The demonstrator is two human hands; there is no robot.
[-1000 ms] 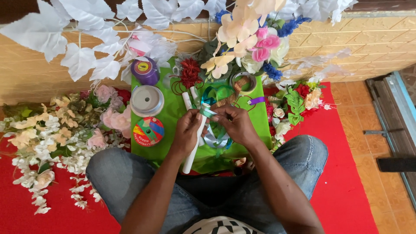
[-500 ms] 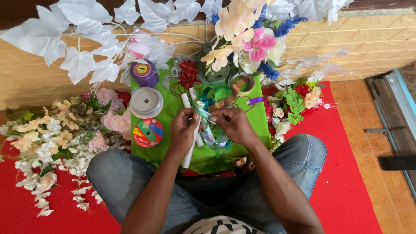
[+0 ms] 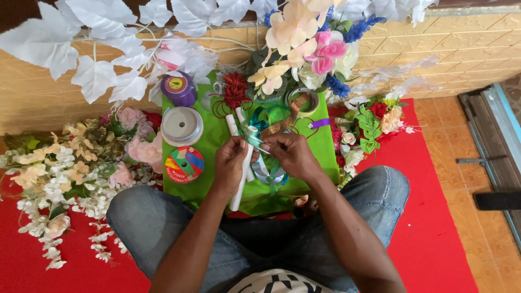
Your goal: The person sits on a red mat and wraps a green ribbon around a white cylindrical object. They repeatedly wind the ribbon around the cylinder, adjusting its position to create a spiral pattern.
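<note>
My left hand (image 3: 230, 163) grips a white tube (image 3: 239, 187) that leans across the green cloth (image 3: 320, 149) in front of my knees. My right hand (image 3: 293, 154) pinches a teal and silver ribbon (image 3: 266, 169) against the tube's upper part, where a second white tube (image 3: 232, 125) lies alongside. Loops of the ribbon hang below the two hands. Both hands meet at the tube, fingers closed.
Ribbon spools lie on the cloth's left: a purple one (image 3: 179, 89), a grey-white one (image 3: 182, 126) and a multicoloured one (image 3: 184, 164). Artificial flowers pile at the left (image 3: 70, 168), behind (image 3: 304, 49) and at the right (image 3: 374, 122). A red mat (image 3: 434, 233) covers the floor.
The white tube has been drawn slightly nearer and more upright in my left hand, and my right hand has shifted along the ribbon at the tube's upper part.
</note>
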